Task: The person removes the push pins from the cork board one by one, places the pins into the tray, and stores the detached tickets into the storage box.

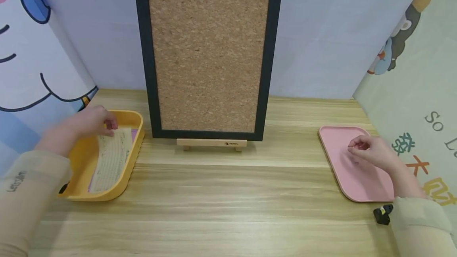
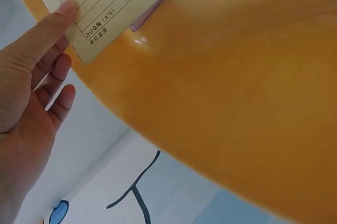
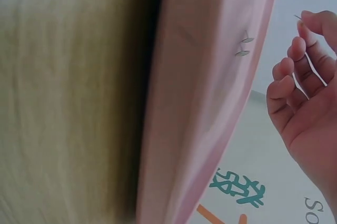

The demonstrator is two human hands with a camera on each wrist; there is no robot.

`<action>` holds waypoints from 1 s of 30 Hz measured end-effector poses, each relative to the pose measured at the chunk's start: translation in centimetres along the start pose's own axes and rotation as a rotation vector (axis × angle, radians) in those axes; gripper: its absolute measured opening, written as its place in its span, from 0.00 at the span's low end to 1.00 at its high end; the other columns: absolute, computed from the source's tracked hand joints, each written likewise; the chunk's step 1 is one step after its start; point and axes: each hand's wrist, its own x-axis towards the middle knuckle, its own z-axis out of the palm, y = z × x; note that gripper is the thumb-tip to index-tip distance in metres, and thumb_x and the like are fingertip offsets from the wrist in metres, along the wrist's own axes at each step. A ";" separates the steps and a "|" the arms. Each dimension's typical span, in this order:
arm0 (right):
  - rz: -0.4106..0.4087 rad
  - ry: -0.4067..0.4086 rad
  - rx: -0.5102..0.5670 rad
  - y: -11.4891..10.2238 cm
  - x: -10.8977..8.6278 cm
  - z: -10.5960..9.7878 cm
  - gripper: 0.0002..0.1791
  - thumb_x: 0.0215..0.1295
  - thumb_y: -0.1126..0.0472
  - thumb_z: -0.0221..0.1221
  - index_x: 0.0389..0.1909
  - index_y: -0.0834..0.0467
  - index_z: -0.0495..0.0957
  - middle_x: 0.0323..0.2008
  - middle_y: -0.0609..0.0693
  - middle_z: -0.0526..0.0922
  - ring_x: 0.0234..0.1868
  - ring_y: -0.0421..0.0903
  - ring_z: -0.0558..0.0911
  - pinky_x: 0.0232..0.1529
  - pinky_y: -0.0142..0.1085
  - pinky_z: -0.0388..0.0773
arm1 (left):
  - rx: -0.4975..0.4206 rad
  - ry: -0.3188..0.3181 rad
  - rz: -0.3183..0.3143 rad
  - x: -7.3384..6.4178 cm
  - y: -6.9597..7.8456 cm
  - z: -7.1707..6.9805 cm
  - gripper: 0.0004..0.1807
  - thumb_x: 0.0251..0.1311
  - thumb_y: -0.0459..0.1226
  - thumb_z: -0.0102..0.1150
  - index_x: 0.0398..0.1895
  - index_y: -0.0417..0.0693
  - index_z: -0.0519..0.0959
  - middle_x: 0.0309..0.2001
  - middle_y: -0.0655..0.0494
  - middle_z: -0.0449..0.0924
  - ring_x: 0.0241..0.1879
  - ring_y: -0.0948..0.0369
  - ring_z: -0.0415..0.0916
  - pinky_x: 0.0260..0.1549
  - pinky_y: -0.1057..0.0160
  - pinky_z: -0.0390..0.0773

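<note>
My left hand (image 1: pixel 92 121) reaches into a yellow tray (image 1: pixel 79 165) and pinches the far end of a printed receipt form (image 1: pixel 112 162). In the left wrist view the thumb lies on the form's corner, with the other fingers behind it. A purple-pink sheet (image 1: pixel 134 135) shows from under the form. Over a pink tray (image 1: pixel 339 140), my right hand (image 1: pixel 373 152) pinches a thumbtack between thumb and forefinger; only its thin pin (image 3: pixel 297 17) shows in the right wrist view. Two more thumbtacks (image 3: pixel 242 53) lie in the pink tray, points up.
A black-framed cork board (image 1: pixel 210 50) stands upright at the back middle on a small wooden easel (image 1: pixel 212 142). A small black object (image 1: pixel 383 214) lies by the right sleeve. Printed cloth walls (image 1: pixel 317 50) border the wood-grain table (image 1: pixel 228 205).
</note>
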 end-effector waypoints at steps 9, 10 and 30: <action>0.051 -0.090 -0.056 1.0 1.0 0.7 0.10 0.61 0.55 0.62 0.35 0.58 0.79 0.28 0.48 0.78 0.28 0.40 0.72 0.28 0.31 0.69 | 0.021 -0.032 -0.036 -0.1 0.2 1.0 0.07 0.49 0.31 0.68 0.30 0.48 0.80 0.29 0.60 0.77 0.31 0.59 0.70 0.36 0.54 0.73; 0.043 -0.093 -0.063 1.0 1.1 0.8 0.10 0.61 0.55 0.62 0.34 0.58 0.79 0.28 0.48 0.78 0.28 0.41 0.72 0.28 0.31 0.69 | 0.010 -0.043 -0.055 -0.1 0.4 1.1 0.07 0.50 0.32 0.68 0.31 0.48 0.80 0.30 0.60 0.77 0.32 0.58 0.70 0.37 0.54 0.73; -0.011 -0.137 0.023 1.1 1.5 1.4 0.08 0.62 0.59 0.61 0.35 0.61 0.79 0.27 0.48 0.77 0.28 0.36 0.71 0.29 0.29 0.69 | 0.007 0.131 -0.109 -1.4 3.9 -1.4 0.13 0.57 0.34 0.62 0.44 0.38 0.80 0.41 0.43 0.82 0.40 0.48 0.76 0.44 0.45 0.75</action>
